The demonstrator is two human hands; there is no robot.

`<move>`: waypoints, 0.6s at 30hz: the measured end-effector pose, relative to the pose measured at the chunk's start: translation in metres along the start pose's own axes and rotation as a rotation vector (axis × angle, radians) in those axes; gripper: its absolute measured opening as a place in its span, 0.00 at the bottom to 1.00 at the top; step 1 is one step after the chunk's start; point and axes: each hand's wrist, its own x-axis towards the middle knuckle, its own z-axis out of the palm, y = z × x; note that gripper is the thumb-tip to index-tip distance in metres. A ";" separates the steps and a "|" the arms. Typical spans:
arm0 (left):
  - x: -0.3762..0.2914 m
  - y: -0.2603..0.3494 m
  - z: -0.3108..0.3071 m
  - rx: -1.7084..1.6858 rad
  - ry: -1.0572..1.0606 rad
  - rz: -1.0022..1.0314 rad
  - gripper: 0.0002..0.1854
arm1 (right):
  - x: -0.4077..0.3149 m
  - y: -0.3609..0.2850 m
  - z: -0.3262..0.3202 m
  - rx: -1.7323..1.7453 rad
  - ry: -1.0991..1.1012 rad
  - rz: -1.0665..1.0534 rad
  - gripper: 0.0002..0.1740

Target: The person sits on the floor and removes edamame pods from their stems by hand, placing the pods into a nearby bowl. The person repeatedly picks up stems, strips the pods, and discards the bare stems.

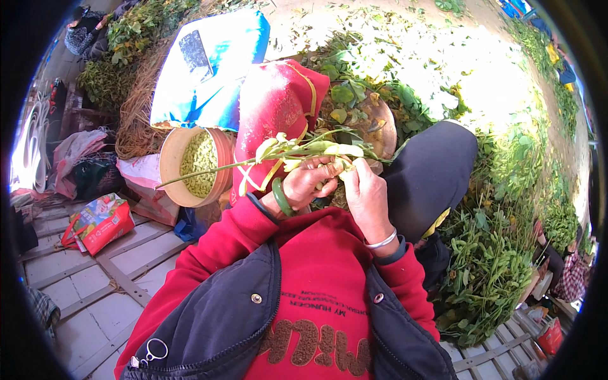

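Note:
My left hand (pixel 311 183), with a green bangle on its wrist, grips a cut bean plant stalk (pixel 216 168) above my lap. Green pods (pixel 344 150) hang on the stalk, and what look like a few loose beans show under the left fingers. My right hand (pixel 365 194), wearing a silver bracelet, pinches a pod (pixel 347 166) against the left fingertips. The fingers partly hide that pod. Left of my knee, a tilted plastic bucket (pixel 223 164) holds many shelled green beans (pixel 199 164).
A blue-and-white bundle (pixel 228 45) with a phone (pixel 195 54) on it lies beyond the bucket. Leaves litter a round board (pixel 384 121) ahead. Bean plants (pixel 484 275) are heaped at right. A red bag (pixel 107 228) stands at left. Other people (pixel 83 35) sit farther off.

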 end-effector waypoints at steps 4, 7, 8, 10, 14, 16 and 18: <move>-0.003 0.009 0.001 -0.186 0.034 -0.025 0.11 | 0.003 0.013 -0.004 0.658 -0.142 0.371 0.20; -0.004 0.013 0.000 -0.293 0.087 -0.027 0.09 | 0.009 0.022 0.007 0.438 -0.088 0.351 0.19; -0.003 0.013 -0.001 -0.368 0.050 -0.037 0.08 | 0.009 0.022 0.016 0.377 -0.090 0.319 0.18; -0.004 0.013 -0.001 -0.401 0.053 -0.042 0.10 | 0.010 0.025 0.021 0.474 -0.156 0.359 0.18; -0.007 0.017 -0.003 -0.433 0.021 -0.002 0.11 | 0.013 0.023 0.022 0.477 -0.179 0.260 0.13; -0.010 0.023 -0.005 -0.439 0.004 -0.003 0.15 | 0.011 0.019 0.016 0.418 -0.199 0.190 0.12; -0.012 0.026 -0.006 -0.332 -0.016 0.016 0.16 | 0.009 0.015 0.011 0.402 -0.181 0.125 0.13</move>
